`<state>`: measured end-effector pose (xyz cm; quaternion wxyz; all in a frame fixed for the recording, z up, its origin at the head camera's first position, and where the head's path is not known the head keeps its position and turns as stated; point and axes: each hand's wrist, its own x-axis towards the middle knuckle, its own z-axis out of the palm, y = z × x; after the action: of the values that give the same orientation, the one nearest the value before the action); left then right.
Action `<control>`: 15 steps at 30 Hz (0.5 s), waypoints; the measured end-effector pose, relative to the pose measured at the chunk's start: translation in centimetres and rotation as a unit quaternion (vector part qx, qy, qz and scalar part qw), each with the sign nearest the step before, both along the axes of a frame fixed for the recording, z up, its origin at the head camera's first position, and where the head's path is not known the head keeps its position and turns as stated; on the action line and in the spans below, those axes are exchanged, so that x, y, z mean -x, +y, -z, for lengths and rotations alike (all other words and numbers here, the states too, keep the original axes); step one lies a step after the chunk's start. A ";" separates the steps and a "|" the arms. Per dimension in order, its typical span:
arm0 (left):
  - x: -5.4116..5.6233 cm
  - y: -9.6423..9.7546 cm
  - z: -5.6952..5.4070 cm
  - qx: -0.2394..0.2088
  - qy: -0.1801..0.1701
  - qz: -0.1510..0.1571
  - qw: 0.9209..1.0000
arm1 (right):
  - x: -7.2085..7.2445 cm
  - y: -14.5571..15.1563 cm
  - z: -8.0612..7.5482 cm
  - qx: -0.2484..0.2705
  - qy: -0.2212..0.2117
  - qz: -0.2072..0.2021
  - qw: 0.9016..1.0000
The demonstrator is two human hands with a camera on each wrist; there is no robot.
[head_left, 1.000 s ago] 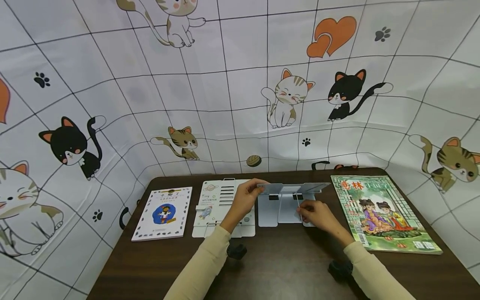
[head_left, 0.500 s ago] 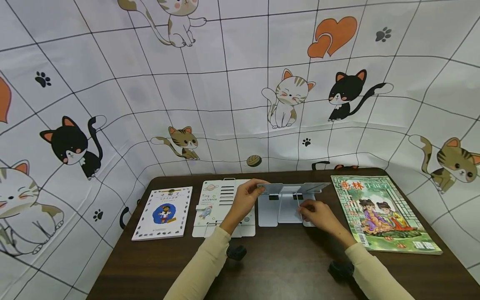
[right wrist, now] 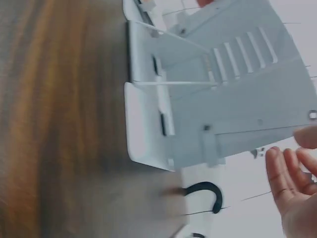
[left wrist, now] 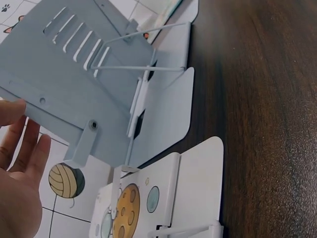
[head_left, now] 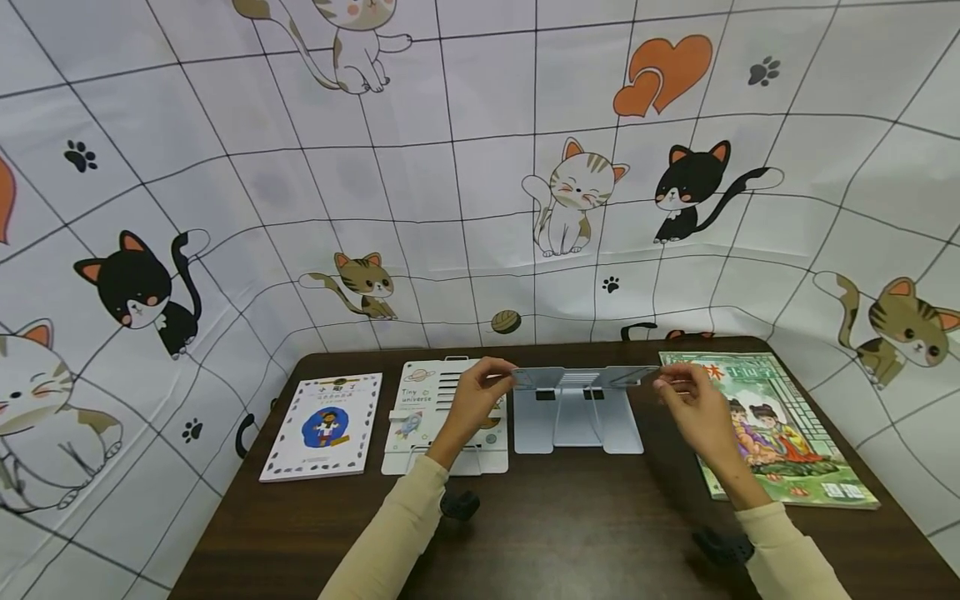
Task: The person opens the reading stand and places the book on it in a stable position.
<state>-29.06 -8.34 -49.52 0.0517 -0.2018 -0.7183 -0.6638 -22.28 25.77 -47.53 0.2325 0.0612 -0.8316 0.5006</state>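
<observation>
A grey metal book stand (head_left: 577,417) stands on the table, its slotted back panel (left wrist: 64,64) raised and held by a wire prop (left wrist: 143,68). My left hand (head_left: 480,400) pinches the panel's left edge, thumb on the near face and fingers behind. At the opposite edge, my right hand (head_left: 697,408) has its thumb against the panel's corner, with the fingers curled around below; blur in the right wrist view makes the contact less plain. Left of it lies a white "Tiny universe" book stand (head_left: 416,404), partly covered by my left hand.
A white booklet (head_left: 352,450) with a blue round picture lies at the table's left. On the right, a green illustrated magazine (head_left: 810,458) is partly behind my right hand. A cat-print cloth (head_left: 465,183) hangs behind the dark wooden table (head_left: 555,533).
My right hand has left the wire prop and moved up and right to the panel's right edge. My left hand stays at the left edge, and the stand keeps its place.
</observation>
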 end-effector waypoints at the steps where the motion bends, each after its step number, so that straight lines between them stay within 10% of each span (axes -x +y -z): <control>1: 0.0 0.0 0.0 0.002 0.000 -0.002 1.000 | 0.0 0.0 -0.2 0.006 0.022 0.000 1.000; 8: -0.2 0.3 0.1 0.006 -0.007 -0.021 1.000 | 0.9 -0.9 -0.8 0.010 0.129 -0.004 0.992; 15: -0.3 0.3 -0.1 0.006 -0.014 -0.013 1.000 | 1.0 -1.3 -1.3 0.011 0.132 0.022 0.991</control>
<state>-28.74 -8.00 -49.45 0.0495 -0.1833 -0.7252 -0.6618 -23.27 24.47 -46.19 0.3519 0.1056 -0.7892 0.4920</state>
